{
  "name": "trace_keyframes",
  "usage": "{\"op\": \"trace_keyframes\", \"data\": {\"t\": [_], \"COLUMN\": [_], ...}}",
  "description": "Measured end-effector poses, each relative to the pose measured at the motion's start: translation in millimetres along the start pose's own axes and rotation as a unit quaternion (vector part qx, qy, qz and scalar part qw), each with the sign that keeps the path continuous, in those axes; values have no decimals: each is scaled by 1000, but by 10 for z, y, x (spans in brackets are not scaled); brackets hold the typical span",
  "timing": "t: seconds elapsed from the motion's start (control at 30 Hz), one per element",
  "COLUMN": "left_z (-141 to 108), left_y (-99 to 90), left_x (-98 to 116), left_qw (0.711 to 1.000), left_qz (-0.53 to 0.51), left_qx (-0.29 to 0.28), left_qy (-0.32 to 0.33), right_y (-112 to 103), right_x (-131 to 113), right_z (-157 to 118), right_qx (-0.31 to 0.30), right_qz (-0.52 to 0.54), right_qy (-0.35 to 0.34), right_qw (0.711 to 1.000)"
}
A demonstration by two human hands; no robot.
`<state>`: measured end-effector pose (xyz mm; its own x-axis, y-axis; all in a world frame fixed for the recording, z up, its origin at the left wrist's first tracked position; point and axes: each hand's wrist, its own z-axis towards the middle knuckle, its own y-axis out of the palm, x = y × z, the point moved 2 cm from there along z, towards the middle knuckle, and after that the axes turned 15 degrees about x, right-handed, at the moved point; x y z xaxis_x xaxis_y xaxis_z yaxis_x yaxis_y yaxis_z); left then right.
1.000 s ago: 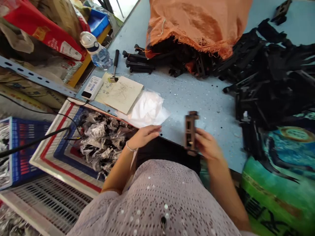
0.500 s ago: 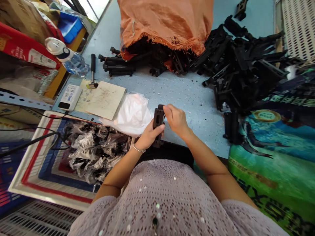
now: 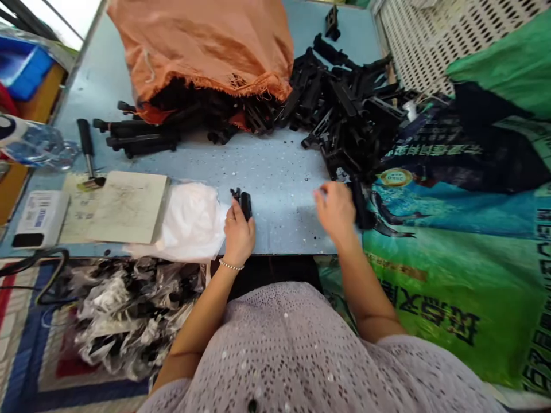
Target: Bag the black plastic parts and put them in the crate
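My left hand is closed around a black plastic part just above the table's front. The part's upper end shows past my fingers; the rest is covered by my palm. Farther right, my right hand hovers above the table beside a black block-like piece. Its fingers are curled and smeared by motion, so whether anything small is between them is unclear. A heap of black plastic parts lies beyond it. White thin plastic bags lie left of my left hand.
An orange sack spills black parts onto the blue table. At left are a hammer, cardboard pieces, a white box and a water bottle. Below sits a crate of bagged parts. Printed sacks hang at right.
My right hand has left the black part and moved right, toward the heap. My left hand still holds the part, now turned and tilted. The view has swung to the right.
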<state>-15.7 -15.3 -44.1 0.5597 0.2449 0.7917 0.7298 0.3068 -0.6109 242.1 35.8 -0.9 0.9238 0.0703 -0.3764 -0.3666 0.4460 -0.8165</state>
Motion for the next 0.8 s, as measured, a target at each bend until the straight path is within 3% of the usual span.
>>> {"op": "trace_keyframes", "data": {"t": [0.1, 0.17, 0.2, 0.27, 0.37, 0.4, 0.47, 0.57, 0.63, 0.73, 0.8], "left_z": [20, -12, -45, -133, -268, -301, -338, -308, -251, -145, -78], "left_y": [-4, -39, -45, -15, 97, 129, 153, 116, 100, 107, 106], "left_x": [-43, 22, 83, 241, 461, 507, 552, 539, 510, 462, 434], "left_qw": [995, 994, 995, 991, 937, 909, 869, 875, 889, 895, 887], "left_qz": [92, 77, 42, -79, -314, -367, -415, -404, -399, -414, -429], "left_qx": [28, 48, 48, 7, -147, -197, -257, -245, -205, -132, -100], "left_qy": [24, 54, 74, 106, 47, -1, -86, -108, -93, -101, -140], "right_y": [-162, -203, -203, -177, -127, -123, -134, -113, -28, 117, 145], "right_x": [784, 1020, 1020, 805, 189, -12, -321, -561, -641, -733, -793], "right_z": [150, 101, 45, -100, -288, -311, -279, -119, -23, -38, -180], "right_qx": [31, 1, -17, -62, -141, -144, -94, -32, -81, -202, -241], "right_qz": [-156, -138, -87, 81, 313, 332, 307, 258, 288, 371, 380], "right_qy": [135, 174, 175, 161, 125, 101, 52, 25, 50, 99, 64], "right_qw": [978, 975, 981, 982, 931, 927, 946, 965, 953, 901, 891]}}
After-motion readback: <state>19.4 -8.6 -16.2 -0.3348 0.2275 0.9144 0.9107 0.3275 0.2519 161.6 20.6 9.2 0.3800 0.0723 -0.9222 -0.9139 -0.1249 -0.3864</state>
